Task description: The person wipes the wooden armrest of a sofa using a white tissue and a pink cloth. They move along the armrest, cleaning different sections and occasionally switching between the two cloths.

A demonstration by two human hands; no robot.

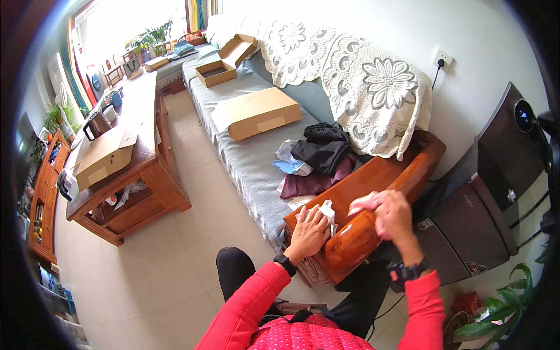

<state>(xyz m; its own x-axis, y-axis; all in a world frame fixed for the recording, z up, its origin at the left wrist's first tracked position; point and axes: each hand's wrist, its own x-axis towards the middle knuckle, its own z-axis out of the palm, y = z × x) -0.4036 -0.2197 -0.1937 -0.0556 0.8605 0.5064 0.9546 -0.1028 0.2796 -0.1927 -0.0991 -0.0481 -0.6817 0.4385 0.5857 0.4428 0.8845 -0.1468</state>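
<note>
My left hand (307,232) is spread over a crumpled white tissue (328,213) at the front end of the sofa's wooden side panel. The tissue shows beside and under my fingers, held against the wood. To the right, my right hand (389,214) is curled and blurred above the rounded, polished wooden armrest (356,243). Whether it holds anything cannot be made out. A small white patch, a glare or a scrap, shows on the armrest.
On the grey-covered sofa (210,118) lie dark clothes (323,146), a blue-and-white soft pack (292,162), a closed cardboard box (264,113) and an open one (218,72). Left stands a wooden coffee table (151,186) bearing a carton (107,155). A dark cabinet-like appliance (463,232) borders the armrest.
</note>
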